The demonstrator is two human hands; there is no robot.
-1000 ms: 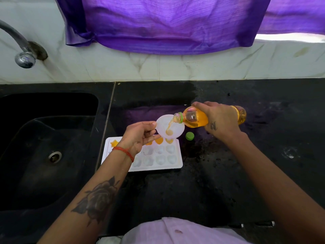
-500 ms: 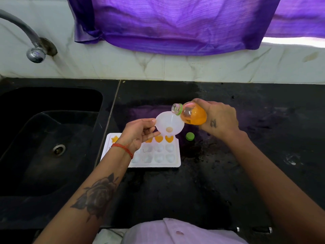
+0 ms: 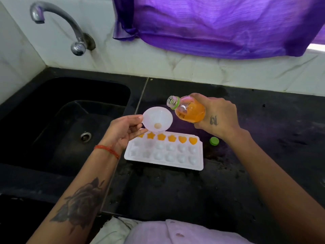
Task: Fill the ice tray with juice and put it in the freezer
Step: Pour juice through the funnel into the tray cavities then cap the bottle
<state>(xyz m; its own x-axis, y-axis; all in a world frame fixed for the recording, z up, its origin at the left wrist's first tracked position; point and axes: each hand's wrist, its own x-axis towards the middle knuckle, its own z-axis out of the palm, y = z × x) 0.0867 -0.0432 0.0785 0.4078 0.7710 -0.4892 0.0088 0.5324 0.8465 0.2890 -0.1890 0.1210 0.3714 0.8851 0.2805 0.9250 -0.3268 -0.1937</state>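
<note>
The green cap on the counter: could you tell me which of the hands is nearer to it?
Right. The right hand, holding the bottle, is just above the cap; the left hand is beyond the tray.

White ice tray (image 3: pixel 163 161), far row orange; orange juice bottle (image 3: pixel 190 111); green cap (image 3: pixel 214 141); purple cloth (image 3: pixel 219 23); black counter (image 3: pixel 175 191).

black counter (image 3: pixel 263 138) | black sink (image 3: pixel 58 124) | marble wall (image 3: pixel 158 67) | purple curtain (image 3: pixel 219 23)
</note>
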